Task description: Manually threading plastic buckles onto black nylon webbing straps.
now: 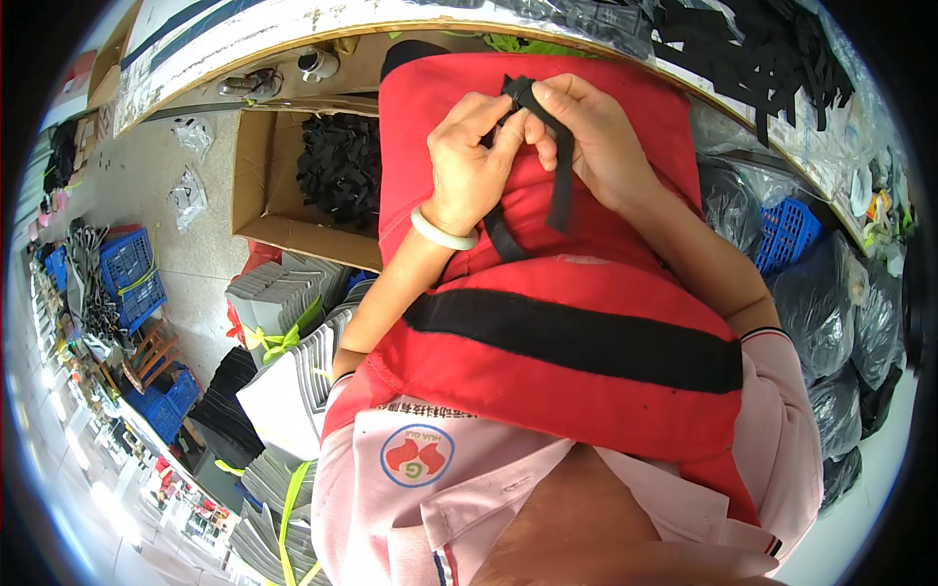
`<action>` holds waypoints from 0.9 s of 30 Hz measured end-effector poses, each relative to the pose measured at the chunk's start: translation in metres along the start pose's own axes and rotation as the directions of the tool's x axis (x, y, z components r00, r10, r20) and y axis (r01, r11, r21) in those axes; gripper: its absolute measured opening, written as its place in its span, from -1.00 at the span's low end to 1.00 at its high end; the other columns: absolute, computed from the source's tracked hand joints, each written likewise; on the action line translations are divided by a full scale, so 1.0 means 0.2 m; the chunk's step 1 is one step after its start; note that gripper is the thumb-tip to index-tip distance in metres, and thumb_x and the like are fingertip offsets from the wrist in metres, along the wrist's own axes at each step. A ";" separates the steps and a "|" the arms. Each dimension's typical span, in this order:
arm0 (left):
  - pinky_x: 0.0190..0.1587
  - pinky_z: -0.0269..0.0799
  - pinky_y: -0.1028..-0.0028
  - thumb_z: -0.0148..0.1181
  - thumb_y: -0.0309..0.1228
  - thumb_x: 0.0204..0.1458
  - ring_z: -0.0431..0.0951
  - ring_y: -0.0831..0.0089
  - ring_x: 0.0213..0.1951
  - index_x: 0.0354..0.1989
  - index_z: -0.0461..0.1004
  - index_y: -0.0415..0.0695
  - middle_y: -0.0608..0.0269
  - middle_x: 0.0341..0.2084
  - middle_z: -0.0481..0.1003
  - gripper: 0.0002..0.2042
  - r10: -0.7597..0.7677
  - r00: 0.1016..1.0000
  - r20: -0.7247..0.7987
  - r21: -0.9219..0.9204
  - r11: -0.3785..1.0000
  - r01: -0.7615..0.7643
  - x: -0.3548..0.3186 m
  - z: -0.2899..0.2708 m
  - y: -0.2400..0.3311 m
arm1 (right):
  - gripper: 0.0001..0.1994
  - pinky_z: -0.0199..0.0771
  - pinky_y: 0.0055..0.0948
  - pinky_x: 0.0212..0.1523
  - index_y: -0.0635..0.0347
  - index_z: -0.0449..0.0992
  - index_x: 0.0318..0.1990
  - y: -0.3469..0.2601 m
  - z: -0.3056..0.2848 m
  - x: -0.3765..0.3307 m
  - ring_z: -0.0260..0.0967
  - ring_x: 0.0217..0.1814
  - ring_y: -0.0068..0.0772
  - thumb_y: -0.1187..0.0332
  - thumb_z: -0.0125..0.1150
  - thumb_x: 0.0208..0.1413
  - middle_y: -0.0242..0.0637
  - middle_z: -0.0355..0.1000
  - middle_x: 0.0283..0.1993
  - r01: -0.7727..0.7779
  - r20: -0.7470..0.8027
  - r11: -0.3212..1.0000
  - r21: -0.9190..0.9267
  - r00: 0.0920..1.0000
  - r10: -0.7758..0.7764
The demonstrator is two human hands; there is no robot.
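Observation:
Over my lap, on the red apron, both hands come together on a black fabric strap. My left hand, with a pale bangle on its wrist, has its fingers pinched on the strap near a bunched or looped part. From the right, my right hand grips the same part with thumb and fingers. One end of the strap hangs down between the hands. Another black strap piece lies lower on the apron, below my left hand; whether it is joined is hidden.
An open carton of small black pieces stands left of my lap. A worktable runs across the front, with loose black straps at right. Bundled grey sheets lie at left, filled plastic bags and a blue basket at right.

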State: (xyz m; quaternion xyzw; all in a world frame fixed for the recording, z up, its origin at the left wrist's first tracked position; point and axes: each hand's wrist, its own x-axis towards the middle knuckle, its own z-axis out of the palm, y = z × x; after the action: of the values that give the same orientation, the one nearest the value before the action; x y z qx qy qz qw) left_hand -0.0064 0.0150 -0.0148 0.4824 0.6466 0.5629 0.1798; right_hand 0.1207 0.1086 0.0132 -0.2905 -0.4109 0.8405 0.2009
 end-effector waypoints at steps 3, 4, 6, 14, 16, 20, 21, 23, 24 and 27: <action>-0.45 0.42 0.48 0.25 -0.60 -0.04 0.52 0.36 -0.50 -0.23 0.56 -0.30 0.12 -0.50 0.50 -0.83 0.065 0.998 0.020 0.058 0.996 -0.066 0.00 -0.02 -0.03 | -0.74 0.41 -0.56 -0.46 0.30 0.38 -0.13 0.03 -0.01 0.00 0.36 -0.49 -0.57 0.23 -0.01 0.30 -0.23 0.44 -0.42 0.009 -0.029 0.996 -0.088 1.000 -0.012; -0.45 0.43 0.47 0.25 -0.59 -0.03 0.52 0.36 -0.50 -0.23 0.56 -0.29 0.12 -0.50 0.50 -0.83 0.153 0.986 0.067 0.129 0.978 -0.161 0.00 -0.03 -0.04 | -0.70 0.43 -0.55 -0.40 0.30 0.40 -0.09 0.00 -0.03 0.00 0.36 -0.46 -0.59 0.20 0.00 0.31 -0.26 0.45 -0.40 -0.020 0.016 0.996 -0.086 1.000 0.021; -0.48 0.41 0.51 0.25 -0.58 -0.01 0.50 0.41 -0.53 -0.22 0.56 -0.29 0.15 -0.50 0.50 -0.83 0.144 0.986 0.085 0.054 0.987 -0.149 -0.01 -0.04 -0.06 | -0.70 0.43 -0.55 -0.37 0.30 0.42 -0.10 0.00 -0.06 0.01 0.36 -0.44 -0.59 0.20 0.01 0.30 -0.28 0.45 -0.39 -0.068 0.086 0.993 -0.101 0.993 0.076; -0.63 0.21 0.69 0.15 -0.35 0.17 0.36 0.60 -0.57 -0.16 0.50 -0.28 0.23 -0.46 0.49 -0.77 -0.538 0.603 0.589 -0.709 0.015 0.705 -0.01 -0.09 -0.10 | -0.74 0.36 -0.62 -0.10 0.21 0.52 -0.06 0.05 -0.10 0.05 0.39 -0.21 -0.66 0.24 0.15 0.22 -0.44 0.48 -0.22 0.002 0.033 0.965 -0.263 0.999 0.007; -0.65 0.25 0.68 0.15 -0.32 0.18 0.39 0.58 -0.60 -0.19 0.49 -0.29 0.18 -0.42 0.52 -0.76 -0.535 0.584 0.610 -0.714 -0.052 0.698 0.00 -0.07 -0.10 | -0.75 0.35 -0.62 -0.08 0.21 0.54 -0.08 0.06 -0.11 0.05 0.37 -0.18 -0.67 0.25 0.17 0.21 -0.46 0.47 -0.20 0.012 0.026 0.960 -0.279 1.000 -0.005; -0.65 0.29 0.66 0.13 -0.35 0.18 0.44 0.54 -0.60 -0.21 0.49 -0.32 0.14 -0.42 0.53 -0.77 -0.560 0.595 0.576 -0.670 0.093 0.737 0.00 -0.05 -0.10 | -0.78 0.34 -0.60 -0.07 0.23 0.56 -0.13 0.07 -0.12 0.05 0.36 -0.17 -0.64 0.31 0.22 0.16 -0.46 0.46 -0.20 0.047 0.010 0.931 -0.362 0.999 -0.047; -0.65 0.31 0.65 0.14 -0.38 0.17 0.45 0.52 -0.60 -0.21 0.50 -0.33 0.12 -0.42 0.54 -0.78 -0.558 0.615 0.557 -0.685 0.109 0.720 0.00 -0.05 -0.10 | -0.78 0.34 -0.60 -0.07 0.23 0.56 -0.13 0.07 -0.12 0.05 0.36 -0.17 -0.64 0.31 0.22 0.16 -0.46 0.46 -0.20 0.047 0.009 0.931 -0.363 0.999 -0.046; -0.65 0.32 0.63 0.14 -0.41 0.16 0.47 0.51 -0.60 -0.22 0.51 -0.35 0.10 -0.42 0.54 -0.79 -0.561 0.631 0.536 -0.700 0.122 0.704 0.00 -0.05 -0.09 | -0.80 0.35 -0.60 -0.10 0.26 0.56 -0.15 0.08 -0.11 0.04 0.36 -0.19 -0.60 0.35 0.25 0.13 -0.42 0.46 -0.24 0.369 0.103 0.595 -0.714 0.896 -0.432; -0.64 0.33 0.63 0.14 -0.44 0.15 0.47 0.51 -0.60 -0.23 0.52 -0.37 0.10 -0.42 0.55 -0.81 -0.541 0.680 0.495 -0.706 0.205 0.678 0.00 -0.04 -0.08 | -0.80 0.35 -0.60 -0.10 0.26 0.56 -0.15 0.07 -0.09 0.03 0.36 -0.19 -0.60 0.35 0.25 0.13 -0.42 0.46 -0.24 0.367 0.103 0.597 -0.714 0.898 -0.429; -0.63 0.33 0.61 0.11 -0.49 0.15 0.45 0.52 -0.60 -0.22 0.53 -0.37 0.12 -0.46 0.54 -0.83 -0.514 0.737 0.439 -0.666 0.364 0.651 0.02 -0.05 -0.01 | -0.82 0.37 -0.63 -0.22 0.29 0.55 -0.17 -0.03 -0.01 -0.03 0.37 -0.28 -0.60 0.39 0.24 0.12 -0.38 0.45 -0.26 0.573 0.221 0.479 -0.665 0.764 -0.606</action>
State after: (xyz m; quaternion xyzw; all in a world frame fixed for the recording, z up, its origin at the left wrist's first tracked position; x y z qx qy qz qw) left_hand -0.0161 0.0123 -0.0126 0.1327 0.4417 0.6450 0.6093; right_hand 0.1267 0.1097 0.0200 -0.2034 -0.7662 0.4919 0.3600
